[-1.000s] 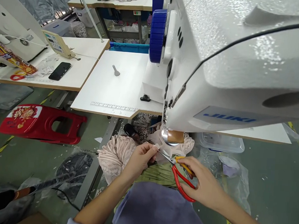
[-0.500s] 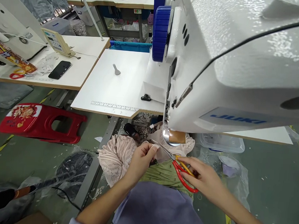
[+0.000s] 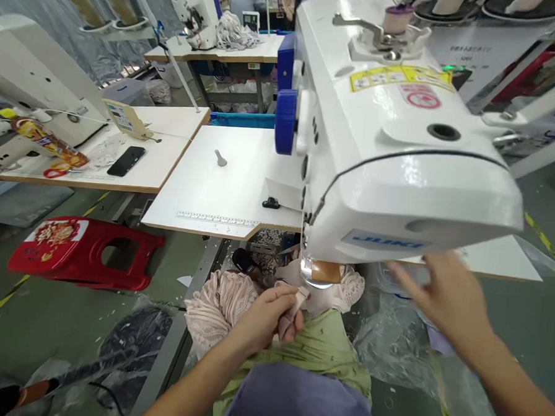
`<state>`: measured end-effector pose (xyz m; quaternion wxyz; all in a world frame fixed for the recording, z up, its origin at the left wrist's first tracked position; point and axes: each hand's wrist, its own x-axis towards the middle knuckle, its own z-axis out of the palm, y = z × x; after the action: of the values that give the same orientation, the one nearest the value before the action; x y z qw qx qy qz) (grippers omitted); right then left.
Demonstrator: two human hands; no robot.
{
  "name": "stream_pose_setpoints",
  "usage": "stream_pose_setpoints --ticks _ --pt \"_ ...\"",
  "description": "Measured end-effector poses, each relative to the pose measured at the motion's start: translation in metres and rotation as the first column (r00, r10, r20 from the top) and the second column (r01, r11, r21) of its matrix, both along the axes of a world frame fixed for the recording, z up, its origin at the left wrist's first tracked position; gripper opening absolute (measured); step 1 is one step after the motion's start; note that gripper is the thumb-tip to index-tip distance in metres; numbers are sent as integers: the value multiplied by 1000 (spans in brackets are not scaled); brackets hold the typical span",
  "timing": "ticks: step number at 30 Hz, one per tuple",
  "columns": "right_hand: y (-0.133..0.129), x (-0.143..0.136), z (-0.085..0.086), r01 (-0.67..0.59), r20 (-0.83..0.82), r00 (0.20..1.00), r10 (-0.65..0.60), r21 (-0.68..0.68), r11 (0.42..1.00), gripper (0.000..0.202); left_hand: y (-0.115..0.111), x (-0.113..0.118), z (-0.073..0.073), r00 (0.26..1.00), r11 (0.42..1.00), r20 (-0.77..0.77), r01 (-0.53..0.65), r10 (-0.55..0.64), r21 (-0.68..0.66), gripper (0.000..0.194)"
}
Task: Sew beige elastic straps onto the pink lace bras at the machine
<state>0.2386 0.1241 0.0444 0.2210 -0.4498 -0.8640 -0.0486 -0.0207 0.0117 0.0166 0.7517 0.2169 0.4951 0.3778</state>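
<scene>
My left hand (image 3: 276,313) is closed on a small piece of pale pink fabric (image 3: 295,308), pinched up between thumb and fingers above my lap. More pink lace fabric (image 3: 348,286) lies under the sewing machine's presser area, just beyond that hand. A gathered bundle of pale pink lace garments (image 3: 221,304) rests to the left of my left wrist. My right hand (image 3: 456,301) is raised beside the right end of the white sewing machine head (image 3: 413,190), blurred, its thumb stretched apart from the fingers. No scissors show in it; its fingertips are partly hidden.
A white machine table (image 3: 227,187) with a printed ruler and a small grey tool (image 3: 220,158) extends left. Further left are a phone (image 3: 126,161), red-handled scissors (image 3: 56,170) and a bottle (image 3: 48,140) on another table. A red stool (image 3: 89,251) stands on the floor.
My right hand has moved up and right from the fabric, and the red-and-yellow scissors it held are out of sight. The left hand keeps the fabric, now lower. The view has tilted upward.
</scene>
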Motion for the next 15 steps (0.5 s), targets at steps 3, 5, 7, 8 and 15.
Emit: stream_pose_setpoints --ticks 3,5,7,8,15 --pt "-44 -37 -19 -462 -73 887 456 -90 882 26 7 -3 14 947 947 -9 321 -321 -19 15" --pt "-58 -51 -32 -603 -143 797 587 -235 762 27 10 -5 18 877 885 -129 465 -462 -4 16" --pt "-55 -53 -40 -567 -211 824 526 -340 751 30 8 -7 13 846 889 -327 457 -422 34 20" --pt "-49 -49 -42 -490 -246 871 425 -390 780 27 4 -8 7 840 919 -446 385 -310 88 21" --pt "-45 -40 -47 -420 -494 435 -753 -851 315 40 -37 43 -71 984 959 -175 14 38 284 82"
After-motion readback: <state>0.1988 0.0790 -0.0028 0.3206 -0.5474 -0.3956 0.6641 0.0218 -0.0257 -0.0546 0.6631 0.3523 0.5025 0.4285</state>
